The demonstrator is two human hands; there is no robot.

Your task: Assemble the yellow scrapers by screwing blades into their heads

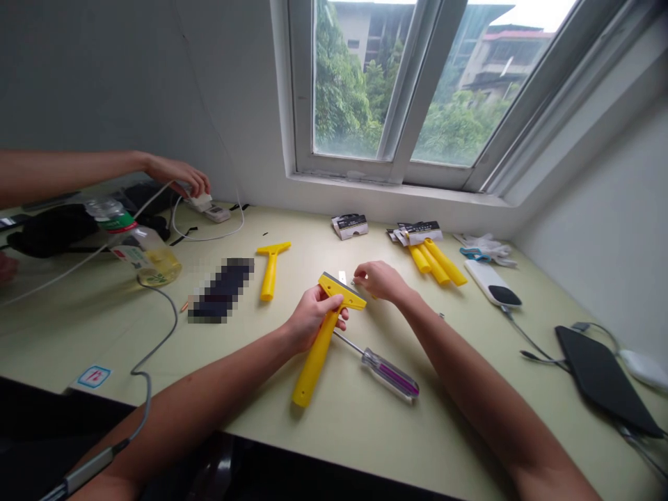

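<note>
A yellow scraper [316, 355] with a grey edge strip along its head is gripped in my left hand [307, 316], thumb pressed on the head, handle pointing down toward me. My right hand [383, 280] is just beyond the head's right side, its fingers pinched together at the tabletop. A tiny metal piece shows at those fingertips; I cannot tell what it is. Close by lies a small pale flat plate [342, 276], partly behind the scraper head. Beneath my wrists, a screwdriver [391, 374] with a clear and purple handle rests on the table.
Another yellow scraper [270, 273] lies left, beside a pixelated dark object [222, 291]. Several packaged scrapers [438, 261] and a black-and-white package [349, 226] sit near the window. A bottle [149, 257], power bank [493, 284], black device [608, 379] and another person's hand [180, 174] are around.
</note>
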